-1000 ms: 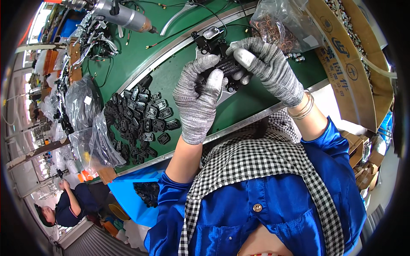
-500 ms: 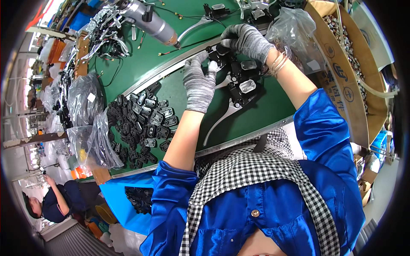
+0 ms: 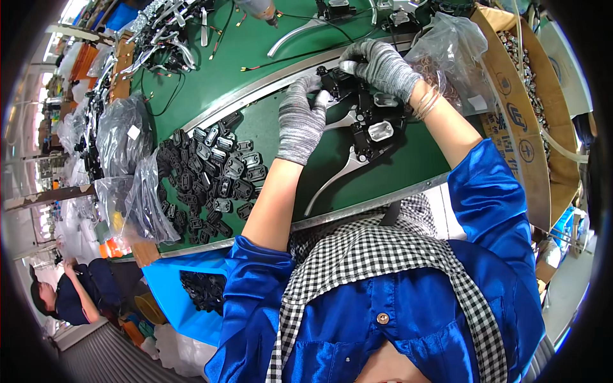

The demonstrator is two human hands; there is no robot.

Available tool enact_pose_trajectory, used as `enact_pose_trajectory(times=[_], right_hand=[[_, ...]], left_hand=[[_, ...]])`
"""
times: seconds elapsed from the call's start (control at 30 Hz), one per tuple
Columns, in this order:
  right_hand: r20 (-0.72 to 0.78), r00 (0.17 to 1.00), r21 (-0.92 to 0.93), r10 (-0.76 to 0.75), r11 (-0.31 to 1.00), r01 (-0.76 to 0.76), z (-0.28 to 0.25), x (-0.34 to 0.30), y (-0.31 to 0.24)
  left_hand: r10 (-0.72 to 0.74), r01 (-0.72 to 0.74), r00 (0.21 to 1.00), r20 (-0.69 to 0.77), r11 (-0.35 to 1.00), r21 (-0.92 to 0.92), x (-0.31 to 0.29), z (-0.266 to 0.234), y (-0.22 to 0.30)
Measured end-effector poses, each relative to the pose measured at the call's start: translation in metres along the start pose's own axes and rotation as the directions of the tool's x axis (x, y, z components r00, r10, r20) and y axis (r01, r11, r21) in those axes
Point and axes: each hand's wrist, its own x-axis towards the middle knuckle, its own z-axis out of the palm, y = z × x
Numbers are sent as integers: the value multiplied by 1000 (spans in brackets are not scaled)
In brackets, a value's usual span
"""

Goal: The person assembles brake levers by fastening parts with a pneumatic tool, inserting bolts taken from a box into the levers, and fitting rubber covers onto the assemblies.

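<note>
My left hand, in a grey knitted glove, has thumb and fingers closed at the left end of a black and silver brake lever assembly. My right hand, gloved alike, is curled over the same assembly, fingertips pinched at a small black cap on its top. The fingers partly hide the cap. Two more brake lever assemblies lie close on the near side, one with a pale rectangular top and a long silver lever.
A heap of black rectangular caps lies left on the green table. A metal strip crosses the table. Above hangs a power screwdriver. Plastic bags, a cardboard box of small metal parts and a blue bin surround it. A person is at far left.
The view has shifted slightly, and the screwdriver now shows nearer the top edge. My right fingers have shifted slightly off the black cap's top, showing more of it. My left hand keeps its place at the assembly.
</note>
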Motion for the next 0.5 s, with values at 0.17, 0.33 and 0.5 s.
enact_pose_trajectory(times=[0.17, 0.33, 0.5], right_hand=[[0, 1000, -42, 13, 999, -13, -1, -5, -10], [-255, 963, -195, -89, 980, 39, 3, 6, -47], [62, 872, -4, -486, 874, 487, 60, 22, -114]], left_hand=[[57, -57, 998, -16, 998, -6, 0, 6, -4], [78, -74, 997, -9, 976, 206, -12, -15, 7], [6, 4, 999, -34, 959, 282, -76, -68, 40]])
